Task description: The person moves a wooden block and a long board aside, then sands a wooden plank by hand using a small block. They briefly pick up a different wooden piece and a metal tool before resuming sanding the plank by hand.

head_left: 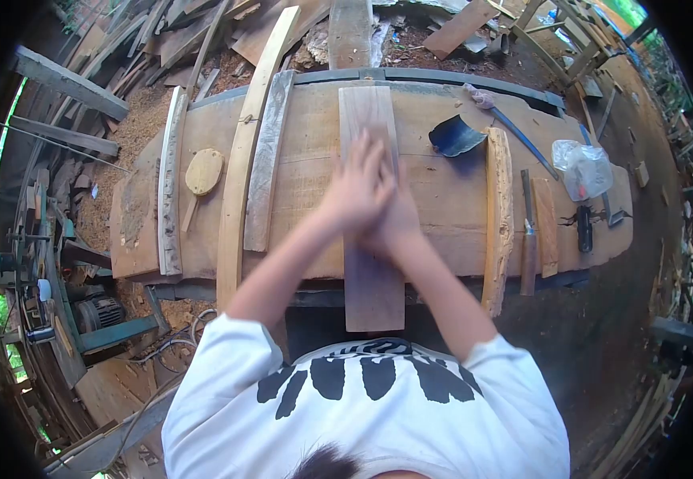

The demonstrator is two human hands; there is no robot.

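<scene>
A long flat wooden board [374,291] lies lengthwise before me on the workbench, its near end jutting past the bench edge. My left hand [354,191] rests over my right hand [392,223] on the middle of this board. The left fingers are stretched out and slightly blurred by motion. Most of the right hand's fingers are covered by the left, and whether anything lies under the palms is hidden. Right of the board, a curled dark sheet, like sandpaper [456,137], sits on the bench.
The wooden bench top [306,184] carries several strips, including a long pale one [254,144], and a round wooden paddle [204,172]. At right are a rough-edged strip [498,215], a chisel-like tool [529,247], a blue rod [522,136] and a plastic bag [583,169]. Scrap wood [146,40] is piled behind.
</scene>
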